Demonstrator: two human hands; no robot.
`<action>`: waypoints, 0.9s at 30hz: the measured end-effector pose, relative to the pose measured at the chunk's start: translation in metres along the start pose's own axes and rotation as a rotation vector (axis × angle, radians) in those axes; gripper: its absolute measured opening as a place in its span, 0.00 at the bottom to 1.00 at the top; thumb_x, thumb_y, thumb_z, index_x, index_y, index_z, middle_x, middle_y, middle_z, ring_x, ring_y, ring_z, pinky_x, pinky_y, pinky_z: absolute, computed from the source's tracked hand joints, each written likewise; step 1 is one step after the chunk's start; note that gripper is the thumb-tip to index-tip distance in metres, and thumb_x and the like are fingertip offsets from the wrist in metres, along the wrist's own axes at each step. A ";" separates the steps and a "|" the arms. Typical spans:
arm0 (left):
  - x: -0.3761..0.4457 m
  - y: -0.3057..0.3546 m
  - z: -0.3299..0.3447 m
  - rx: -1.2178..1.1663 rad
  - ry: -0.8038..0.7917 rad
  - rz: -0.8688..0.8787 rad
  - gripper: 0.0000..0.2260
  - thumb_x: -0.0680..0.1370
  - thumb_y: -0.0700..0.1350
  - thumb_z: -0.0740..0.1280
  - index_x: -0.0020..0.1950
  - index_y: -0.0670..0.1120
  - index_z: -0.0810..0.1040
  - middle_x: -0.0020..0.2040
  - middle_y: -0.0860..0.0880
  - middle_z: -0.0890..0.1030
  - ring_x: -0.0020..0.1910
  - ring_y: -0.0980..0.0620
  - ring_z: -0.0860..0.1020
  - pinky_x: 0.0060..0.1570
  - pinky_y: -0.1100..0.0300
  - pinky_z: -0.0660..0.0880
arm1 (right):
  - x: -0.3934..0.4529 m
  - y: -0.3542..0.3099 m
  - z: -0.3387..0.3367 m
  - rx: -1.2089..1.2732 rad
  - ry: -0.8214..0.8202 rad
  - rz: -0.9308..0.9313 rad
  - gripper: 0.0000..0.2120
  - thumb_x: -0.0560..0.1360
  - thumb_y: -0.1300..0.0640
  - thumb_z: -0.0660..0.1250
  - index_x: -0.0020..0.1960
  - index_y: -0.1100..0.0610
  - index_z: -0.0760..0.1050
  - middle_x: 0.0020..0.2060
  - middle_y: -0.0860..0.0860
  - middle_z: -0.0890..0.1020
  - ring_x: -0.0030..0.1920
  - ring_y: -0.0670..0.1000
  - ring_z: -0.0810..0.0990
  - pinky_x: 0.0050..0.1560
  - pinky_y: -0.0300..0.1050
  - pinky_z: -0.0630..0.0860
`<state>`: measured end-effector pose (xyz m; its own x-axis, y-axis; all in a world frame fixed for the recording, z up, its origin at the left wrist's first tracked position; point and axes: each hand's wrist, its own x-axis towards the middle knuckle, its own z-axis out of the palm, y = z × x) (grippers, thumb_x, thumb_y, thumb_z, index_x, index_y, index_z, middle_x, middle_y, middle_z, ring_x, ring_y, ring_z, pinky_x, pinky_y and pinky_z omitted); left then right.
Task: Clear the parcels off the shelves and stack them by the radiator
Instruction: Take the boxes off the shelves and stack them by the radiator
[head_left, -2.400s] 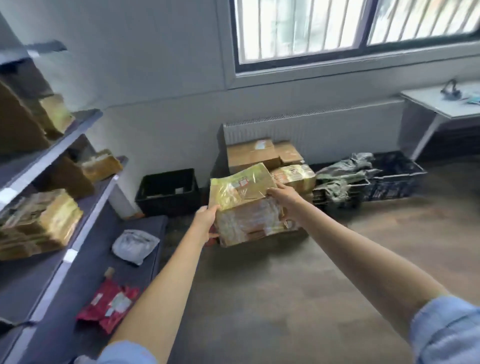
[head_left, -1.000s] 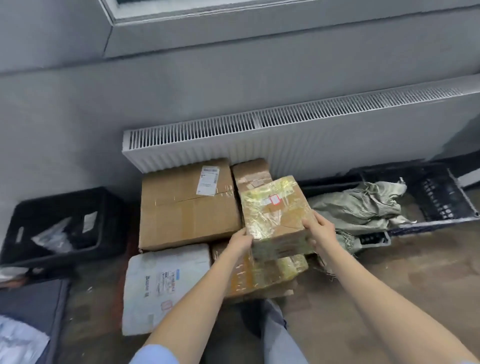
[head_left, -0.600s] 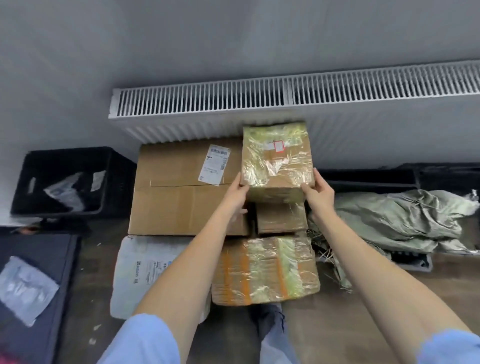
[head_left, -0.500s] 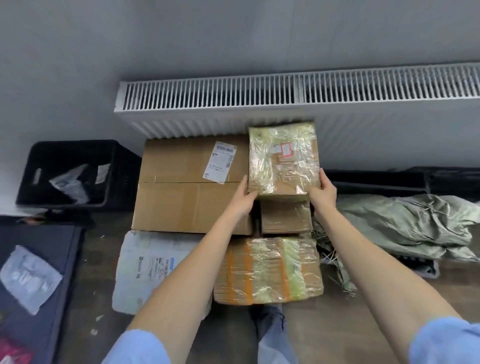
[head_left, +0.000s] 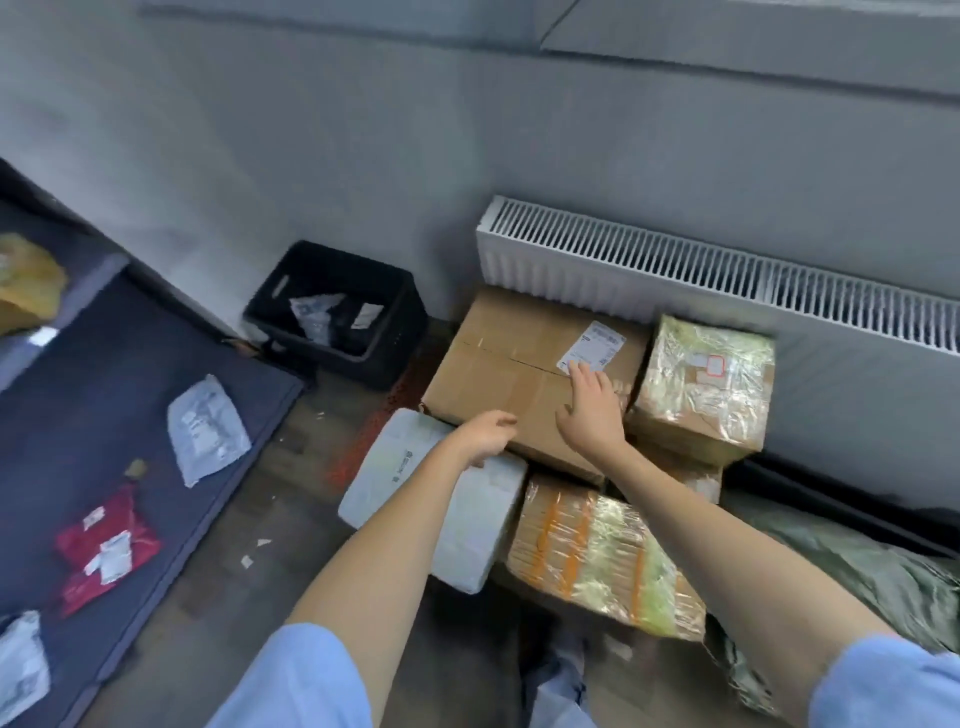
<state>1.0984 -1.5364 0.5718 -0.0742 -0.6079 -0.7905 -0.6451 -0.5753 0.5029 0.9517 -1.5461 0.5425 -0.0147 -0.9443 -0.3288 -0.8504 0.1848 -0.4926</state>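
Beside the radiator (head_left: 727, 275), the wrapped parcel (head_left: 701, 384) now sits released, both hands' grip loose: left hand (head_left: 488, 434), right hand (head_left: 589, 410).

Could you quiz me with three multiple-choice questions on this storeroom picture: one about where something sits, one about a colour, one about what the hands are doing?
1. Where is the plastic-wrapped parcel with the red-edged sticker?
A. in the black crate
B. by the radiator, on another parcel
C. on the dark mat

2. What colour is the flat packet on the dark mat nearest the grey packet?
A. red
B. green
C. blue

3. What are the two hands holding?
A. a crate
B. one parcel together
C. nothing

Answers: 1 B, it sits against the radiator. 2 A, it is plainly red. 3 C, the left hand and right hand show no grip on anything.
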 end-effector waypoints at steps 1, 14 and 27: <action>-0.022 -0.016 -0.020 -0.002 0.039 0.008 0.19 0.82 0.45 0.54 0.73 0.47 0.63 0.71 0.47 0.68 0.64 0.47 0.71 0.56 0.54 0.71 | -0.011 -0.033 0.001 -0.024 -0.034 -0.084 0.31 0.76 0.60 0.59 0.76 0.56 0.53 0.75 0.53 0.58 0.75 0.56 0.55 0.74 0.53 0.55; -0.440 -0.432 -0.176 -0.476 0.676 -0.132 0.18 0.82 0.49 0.55 0.71 0.47 0.65 0.62 0.46 0.73 0.60 0.49 0.74 0.55 0.55 0.69 | -0.337 -0.443 0.164 -0.333 -0.414 -0.961 0.25 0.77 0.60 0.59 0.73 0.59 0.60 0.69 0.60 0.69 0.69 0.58 0.66 0.65 0.46 0.64; -0.735 -0.798 -0.042 -1.012 1.175 -0.647 0.15 0.81 0.47 0.58 0.67 0.47 0.70 0.58 0.48 0.75 0.52 0.50 0.75 0.43 0.60 0.69 | -0.653 -0.665 0.432 -0.516 -0.799 -1.501 0.26 0.78 0.58 0.59 0.75 0.59 0.59 0.73 0.58 0.63 0.70 0.58 0.66 0.66 0.47 0.66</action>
<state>1.6996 -0.6533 0.7663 0.8596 0.0713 -0.5059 0.4092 -0.6891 0.5981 1.7539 -0.9350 0.7370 0.9577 0.1744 -0.2289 0.0439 -0.8748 -0.4826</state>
